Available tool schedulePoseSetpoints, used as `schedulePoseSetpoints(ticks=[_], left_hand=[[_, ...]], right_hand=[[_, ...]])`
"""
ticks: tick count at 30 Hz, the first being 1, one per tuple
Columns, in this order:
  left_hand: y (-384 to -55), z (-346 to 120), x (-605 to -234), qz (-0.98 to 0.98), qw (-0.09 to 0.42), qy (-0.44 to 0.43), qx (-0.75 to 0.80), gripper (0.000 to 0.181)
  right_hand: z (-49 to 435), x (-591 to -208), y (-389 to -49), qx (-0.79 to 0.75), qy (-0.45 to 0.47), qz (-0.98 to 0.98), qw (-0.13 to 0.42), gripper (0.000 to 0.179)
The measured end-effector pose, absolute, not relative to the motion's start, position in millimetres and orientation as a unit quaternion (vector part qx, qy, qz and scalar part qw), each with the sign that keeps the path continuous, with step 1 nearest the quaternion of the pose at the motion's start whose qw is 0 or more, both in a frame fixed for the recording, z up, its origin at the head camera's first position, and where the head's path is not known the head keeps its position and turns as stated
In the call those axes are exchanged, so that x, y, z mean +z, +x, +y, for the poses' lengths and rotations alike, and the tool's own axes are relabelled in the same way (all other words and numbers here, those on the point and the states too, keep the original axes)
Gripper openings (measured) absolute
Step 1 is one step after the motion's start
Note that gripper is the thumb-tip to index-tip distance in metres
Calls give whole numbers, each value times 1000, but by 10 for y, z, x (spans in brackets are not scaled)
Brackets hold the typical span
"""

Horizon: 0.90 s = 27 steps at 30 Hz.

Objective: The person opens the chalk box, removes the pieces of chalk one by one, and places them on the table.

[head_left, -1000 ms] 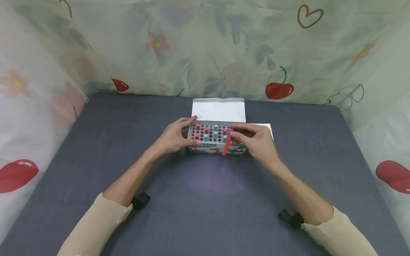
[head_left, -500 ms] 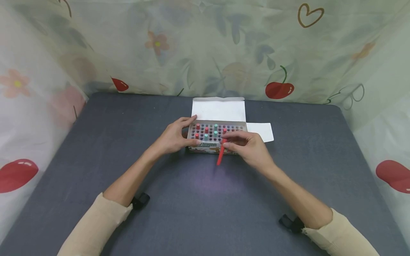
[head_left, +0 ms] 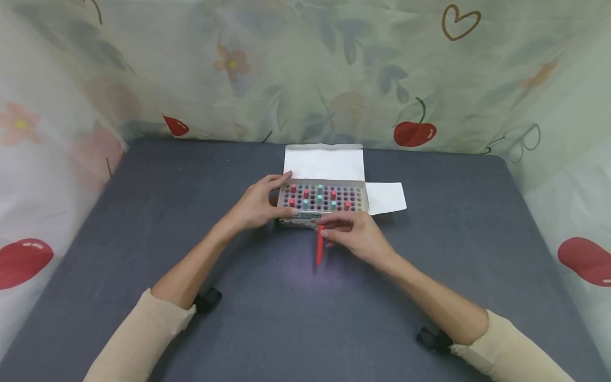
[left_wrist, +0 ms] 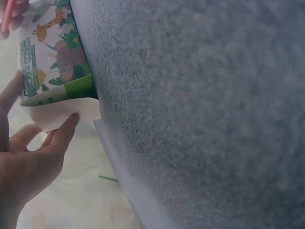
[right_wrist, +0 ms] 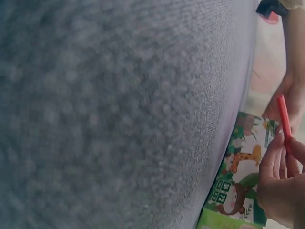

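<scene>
The printed cardboard box [head_left: 310, 215] has its lid raised, showing a grid of holes with several red and turquoise ends standing up in it. My left hand [head_left: 258, 204] grips the box's left end, thumb at the front and fingers towards the back; the left wrist view shows this hand [left_wrist: 35, 155] against the white end flap. In front of the box, my right hand [head_left: 355, 233] pinches a slim red marker [head_left: 320, 246] between thumb and fingers, its lower end pointing down. The right wrist view shows the marker [right_wrist: 284, 117] beside the animal-printed front.
The white lid [head_left: 324, 162] stands up behind the box. A white side flap [head_left: 385, 197] sticks out at its right. Dark grey cloth covers the table [head_left: 310, 323], and a patterned curtain [head_left: 305, 69] hangs behind.
My right hand has moved left and nearer to me with the marker, from over the box's right part to in front of it. The right-hand holes now show. My left hand has stayed put.
</scene>
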State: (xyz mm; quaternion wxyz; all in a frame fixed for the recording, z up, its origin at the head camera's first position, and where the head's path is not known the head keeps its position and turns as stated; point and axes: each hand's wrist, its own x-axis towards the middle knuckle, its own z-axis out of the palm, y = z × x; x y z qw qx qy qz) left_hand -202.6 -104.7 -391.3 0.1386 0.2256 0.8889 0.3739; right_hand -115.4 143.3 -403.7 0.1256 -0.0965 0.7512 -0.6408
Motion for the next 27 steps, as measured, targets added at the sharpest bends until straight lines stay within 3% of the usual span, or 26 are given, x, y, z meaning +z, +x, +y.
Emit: schedulePoseSetpoints(ticks=[16,27], left_hand=[[-2070,-1073,-3938,890,136,225,372,89],[-2053,-1048,-3928,891,133,228,369,90]], right_hand=[[1304,-4241,-1204,-632,-32,743,217,25],[1259,-4330,-1216,-562,-48,803,193,17]])
